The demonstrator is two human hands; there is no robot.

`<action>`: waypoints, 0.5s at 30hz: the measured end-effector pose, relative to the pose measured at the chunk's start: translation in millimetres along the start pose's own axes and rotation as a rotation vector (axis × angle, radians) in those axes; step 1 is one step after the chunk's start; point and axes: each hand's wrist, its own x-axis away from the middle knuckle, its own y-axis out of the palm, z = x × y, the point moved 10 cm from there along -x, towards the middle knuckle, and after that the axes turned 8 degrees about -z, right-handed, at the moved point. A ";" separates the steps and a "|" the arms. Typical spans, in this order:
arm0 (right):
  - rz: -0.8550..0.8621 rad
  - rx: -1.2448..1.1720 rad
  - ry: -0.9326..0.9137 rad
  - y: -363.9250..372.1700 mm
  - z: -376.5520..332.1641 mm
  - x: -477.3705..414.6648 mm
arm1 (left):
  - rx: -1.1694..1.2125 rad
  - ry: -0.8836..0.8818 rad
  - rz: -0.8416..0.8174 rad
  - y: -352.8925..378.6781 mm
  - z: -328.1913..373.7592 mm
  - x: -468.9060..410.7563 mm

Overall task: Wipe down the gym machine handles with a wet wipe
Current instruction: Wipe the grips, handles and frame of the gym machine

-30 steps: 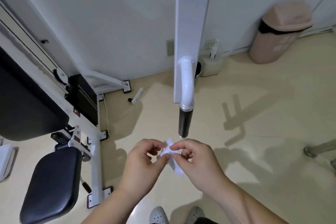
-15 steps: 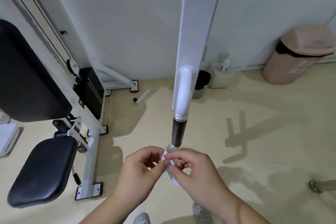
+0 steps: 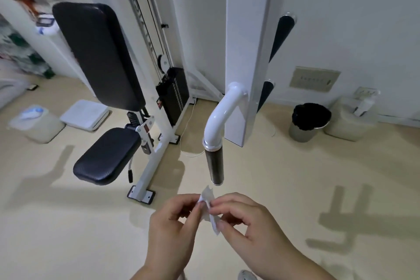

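White tissue, a small crumpled wet wipe (image 3: pixel 209 208), sits pinched between both hands low in the middle of the view: the left hand (image 3: pixel 175 232) grips its left edge with thumb and fingertips, the right hand (image 3: pixel 248 223) grips its right edge the same way, and a loose strip hangs down between them. Just above the wipe, apart from it, hangs the dark handle (image 3: pixel 214 166), pointing down from a curved white tube (image 3: pixel 223 112) that joins a white post (image 3: pixel 248 41). Open air surrounds the handle on every side, with bare beige floor (image 3: pixel 68 223) below and to the right. To the left stands the machine's white frame (image 3: pixel 156 154) with its black seat (image 3: pixel 106 157) and black back pad (image 3: pixel 97 54), the seat's edge well clear of the handle. Behind the post two more dark grips (image 3: pixel 281 34) stick out, and a small bin (image 3: pixel 308 121) stands near the wall, well away. Compared with a second ago, the view has swung up and left, so the back pad and seat show in full, the pink bin at the right has dropped out of sight, and the handle now hangs clear above the wipe where half a second ago its tip overlapped the hands; the hands hold the wipe much as before.
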 end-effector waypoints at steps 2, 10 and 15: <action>0.032 0.033 -0.039 -12.5 -6.3 2.0 | -0.003 0.003 0.082 -6.4 3.9 2.2; 0.408 0.652 -0.447 -92.8 -116.0 -6.8 | -0.026 0.141 0.225 -11.4 25.5 -16.5; 0.334 0.962 -0.612 -77.3 -161.7 -43.9 | 0.117 0.173 0.279 -13.2 29.6 -35.5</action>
